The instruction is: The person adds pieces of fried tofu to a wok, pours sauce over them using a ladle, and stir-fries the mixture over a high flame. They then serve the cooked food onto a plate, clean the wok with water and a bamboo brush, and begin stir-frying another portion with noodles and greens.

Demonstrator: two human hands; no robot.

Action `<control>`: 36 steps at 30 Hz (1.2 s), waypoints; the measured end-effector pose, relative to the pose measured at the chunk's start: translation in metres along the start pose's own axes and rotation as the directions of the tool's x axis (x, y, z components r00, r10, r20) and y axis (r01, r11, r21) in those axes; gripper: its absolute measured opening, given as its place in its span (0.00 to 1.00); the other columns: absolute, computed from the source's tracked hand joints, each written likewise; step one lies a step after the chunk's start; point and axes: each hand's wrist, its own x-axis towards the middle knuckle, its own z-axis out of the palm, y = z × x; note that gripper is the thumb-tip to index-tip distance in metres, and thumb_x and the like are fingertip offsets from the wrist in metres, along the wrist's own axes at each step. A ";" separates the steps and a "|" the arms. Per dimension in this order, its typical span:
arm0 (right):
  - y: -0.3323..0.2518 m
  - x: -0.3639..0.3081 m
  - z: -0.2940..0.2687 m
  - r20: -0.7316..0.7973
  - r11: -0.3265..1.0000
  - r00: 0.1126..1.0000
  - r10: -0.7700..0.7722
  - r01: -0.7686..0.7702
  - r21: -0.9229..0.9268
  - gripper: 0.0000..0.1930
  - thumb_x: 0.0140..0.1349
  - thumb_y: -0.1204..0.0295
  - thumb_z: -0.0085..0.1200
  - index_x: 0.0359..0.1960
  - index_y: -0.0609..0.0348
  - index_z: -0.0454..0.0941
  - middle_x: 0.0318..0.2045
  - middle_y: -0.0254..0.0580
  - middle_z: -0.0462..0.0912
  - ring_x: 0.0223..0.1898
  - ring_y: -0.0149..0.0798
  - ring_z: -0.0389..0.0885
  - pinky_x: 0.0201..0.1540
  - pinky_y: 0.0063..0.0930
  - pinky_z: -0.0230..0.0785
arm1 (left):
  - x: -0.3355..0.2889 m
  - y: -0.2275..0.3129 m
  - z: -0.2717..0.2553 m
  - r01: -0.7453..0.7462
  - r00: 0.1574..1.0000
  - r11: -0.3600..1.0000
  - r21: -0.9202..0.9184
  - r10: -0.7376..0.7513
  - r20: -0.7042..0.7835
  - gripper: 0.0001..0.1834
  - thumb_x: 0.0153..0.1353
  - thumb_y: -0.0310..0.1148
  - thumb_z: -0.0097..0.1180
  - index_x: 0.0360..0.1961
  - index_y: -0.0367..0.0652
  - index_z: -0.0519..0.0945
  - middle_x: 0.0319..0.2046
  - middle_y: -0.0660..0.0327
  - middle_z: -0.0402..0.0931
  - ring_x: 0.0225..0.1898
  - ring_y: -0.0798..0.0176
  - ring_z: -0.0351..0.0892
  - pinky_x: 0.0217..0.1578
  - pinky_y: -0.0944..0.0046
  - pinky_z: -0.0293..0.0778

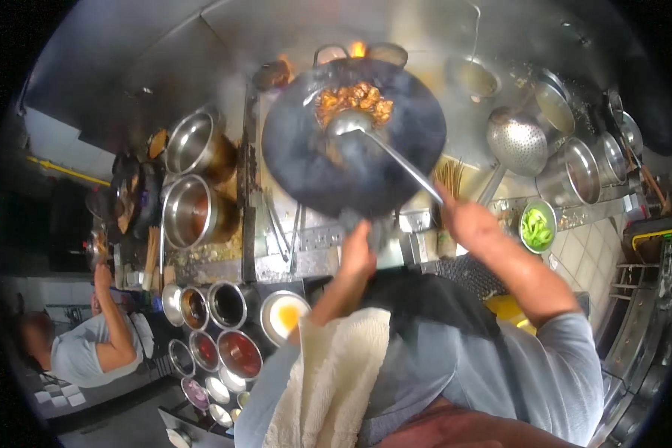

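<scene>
A large black wok (291,157) sits on the stove in front of me, with steam over it. Browned, glossy pieces of food (369,97) lie toward its far side. My right hand (470,222) is closed around the handle of a metal ladle (405,166), whose bowl rests against the food. At the wok's near edge my left hand (358,252) is closed on the wok's handle, with a grey cloth (377,233) beside the fingers; the handle itself is mostly hidden.
Flame (358,49) shows behind the wok. A perforated strainer (517,140), a bowl of green vegetable pieces (536,225) and a bamboo brush (449,173) lie right. Left are steel pots (220,216) and several sauce containers (240,355). Another person (97,347) works at far left.
</scene>
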 end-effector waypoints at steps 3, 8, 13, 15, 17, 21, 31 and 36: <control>0.007 -0.033 0.033 -0.193 0.988 0.980 -0.045 0.073 0.138 0.34 0.65 0.72 0.49 0.74 0.53 0.57 0.38 0.63 0.83 0.37 0.61 0.85 0.43 0.54 0.77 | -0.011 -0.018 -0.014 -0.188 0.982 0.979 0.073 0.187 0.021 0.15 0.66 0.29 0.50 0.52 0.35 0.78 0.45 0.55 0.82 0.47 0.54 0.84 0.49 0.54 0.79; 0.022 -0.064 0.064 -0.366 0.859 0.930 0.025 0.167 0.483 0.32 0.63 0.74 0.55 0.70 0.51 0.62 0.41 0.67 0.82 0.43 0.68 0.82 0.46 0.55 0.75 | 0.038 0.044 0.019 0.034 0.988 0.999 0.042 -0.039 0.149 0.15 0.67 0.36 0.51 0.49 0.39 0.78 0.47 0.54 0.83 0.48 0.52 0.84 0.49 0.50 0.79; 0.035 -0.049 0.062 -0.140 0.845 0.972 0.188 -0.088 0.527 0.26 0.65 0.71 0.53 0.66 0.56 0.67 0.41 0.71 0.82 0.47 0.70 0.80 0.49 0.52 0.74 | 0.060 0.070 0.053 0.110 0.993 0.994 0.021 -0.111 0.031 0.17 0.66 0.40 0.56 0.51 0.44 0.77 0.48 0.57 0.82 0.51 0.50 0.82 0.51 0.38 0.76; 0.038 -0.049 0.053 -0.165 0.858 0.969 0.184 -0.076 0.509 0.27 0.66 0.71 0.53 0.67 0.58 0.66 0.43 0.71 0.82 0.49 0.69 0.80 0.51 0.51 0.74 | 0.067 0.071 0.063 0.133 0.989 0.991 0.006 -0.133 0.068 0.18 0.66 0.42 0.57 0.52 0.45 0.77 0.48 0.58 0.82 0.52 0.49 0.82 0.52 0.34 0.74; 0.037 -0.049 0.025 -0.102 0.880 0.974 0.203 -0.136 0.456 0.30 0.67 0.70 0.52 0.71 0.61 0.62 0.49 0.71 0.81 0.55 0.64 0.80 0.58 0.47 0.73 | 0.070 0.063 0.074 0.158 0.987 0.987 -0.027 -0.158 -0.013 0.18 0.68 0.41 0.55 0.54 0.43 0.76 0.48 0.58 0.82 0.49 0.51 0.83 0.50 0.40 0.78; 0.030 -0.068 -0.079 -0.023 0.926 0.999 -0.044 0.049 0.375 0.35 0.66 0.70 0.53 0.74 0.59 0.57 0.52 0.69 0.80 0.55 0.64 0.80 0.59 0.44 0.73 | 0.090 0.030 0.032 0.009 0.999 1.000 0.003 -0.009 0.047 0.19 0.71 0.39 0.51 0.57 0.40 0.75 0.48 0.56 0.83 0.48 0.53 0.85 0.48 0.48 0.82; -0.005 0.002 -0.031 0.117 0.998 0.992 -0.040 0.045 -0.037 0.37 0.66 0.74 0.46 0.77 0.56 0.50 0.47 0.66 0.82 0.46 0.63 0.83 0.52 0.50 0.75 | -0.004 0.012 0.025 0.002 0.995 0.999 -0.044 0.003 0.103 0.16 0.71 0.32 0.47 0.53 0.35 0.78 0.45 0.54 0.83 0.46 0.56 0.85 0.49 0.56 0.80; 0.009 -0.044 -0.046 -0.047 0.979 0.996 -0.071 0.079 0.186 0.38 0.63 0.76 0.52 0.76 0.52 0.54 0.51 0.64 0.82 0.50 0.62 0.83 0.54 0.47 0.76 | -0.039 0.004 0.005 -0.056 0.996 0.956 0.287 0.071 -0.045 0.17 0.66 0.34 0.52 0.52 0.37 0.79 0.47 0.54 0.82 0.51 0.55 0.83 0.53 0.54 0.77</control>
